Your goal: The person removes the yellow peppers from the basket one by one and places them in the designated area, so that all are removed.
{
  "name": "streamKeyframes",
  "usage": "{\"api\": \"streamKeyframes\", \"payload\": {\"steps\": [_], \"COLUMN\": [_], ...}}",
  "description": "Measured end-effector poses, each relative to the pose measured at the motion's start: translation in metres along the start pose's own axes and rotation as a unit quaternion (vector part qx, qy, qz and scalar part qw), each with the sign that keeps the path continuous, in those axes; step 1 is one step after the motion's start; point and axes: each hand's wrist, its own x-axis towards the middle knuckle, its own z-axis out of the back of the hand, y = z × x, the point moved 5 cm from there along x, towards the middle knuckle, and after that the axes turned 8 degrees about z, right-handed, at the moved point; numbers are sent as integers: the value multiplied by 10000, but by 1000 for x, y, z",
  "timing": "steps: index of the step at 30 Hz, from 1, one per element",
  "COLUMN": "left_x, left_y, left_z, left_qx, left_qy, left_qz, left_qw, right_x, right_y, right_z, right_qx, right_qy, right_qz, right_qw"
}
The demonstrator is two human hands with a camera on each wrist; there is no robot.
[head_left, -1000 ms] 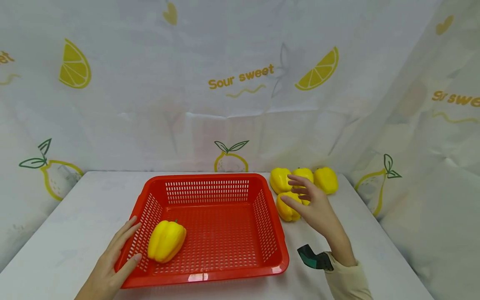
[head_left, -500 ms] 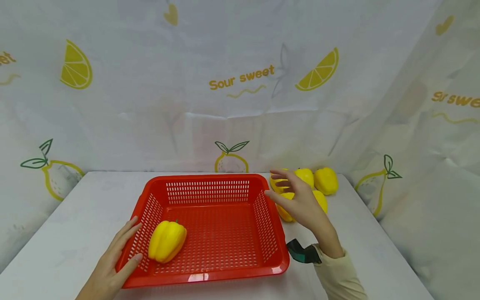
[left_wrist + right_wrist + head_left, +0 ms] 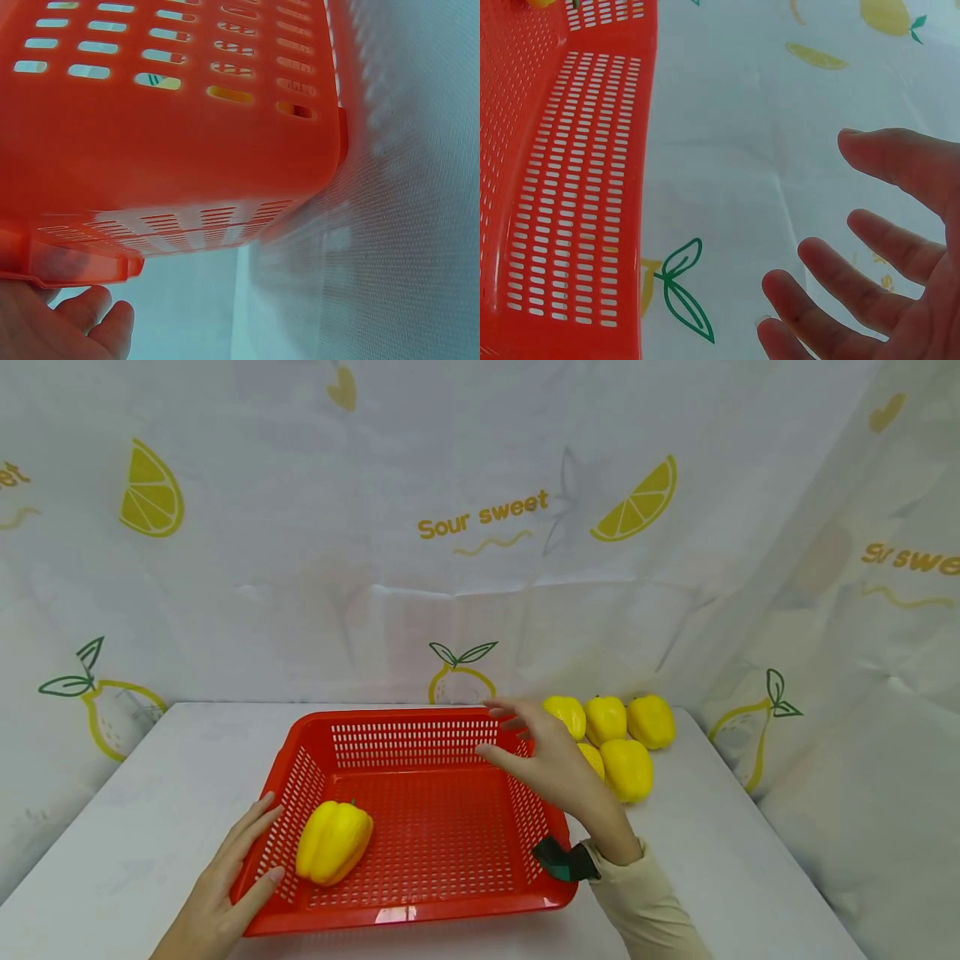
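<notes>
In the head view, a red plastic basket [image 3: 420,910] with slotted walls stands on the white table. One yellow bell pepper [image 3: 333,843] lies inside it at the left. My left hand [image 3: 225,885] rests at the basket's left rim, fingers extended, thumb nearer the front. The left wrist view has those fingertips [image 3: 112,330] beside the rim, next to the slotted outer wall. Over the basket's right side hovers my right hand [image 3: 555,764], fingers spread and thumb apart, holding nothing. The right wrist view confirms that hand [image 3: 885,277] is apart from the basket [image 3: 641,225].
Several more yellow bell peppers [image 3: 628,770] are grouped right of the basket, partly covered by the right hand. Behind the table [image 3: 720,852] hangs a white curtain [image 3: 480,602] printed with lemons. A dark band [image 3: 566,860] sits at the right wrist.
My right hand has moved left from above the grouped peppers to over the basket's right side, staying empty. The left hand, the basket and the pepper inside have kept their places.
</notes>
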Motion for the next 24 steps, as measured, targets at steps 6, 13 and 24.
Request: {"api": "streamKeyframes", "payload": {"steps": [6,13,24], "left_x": [0,0,-1], "left_y": [-1,1,-3], "left_z": [0,-1,0], "left_qx": [15,-3,-80], "left_qy": [10,-27,-108], "left_qz": [53,29,-211], "left_qw": [10000,10000,9997], "right_x": [5,11,20], "right_y": [5,11,22], "right_z": [-17,-34,-67], "right_qx": [68,-58,-128], "right_qy": [182,409,1054], "right_qz": [164,190,157], "right_qw": [9997,9990,9942]}}
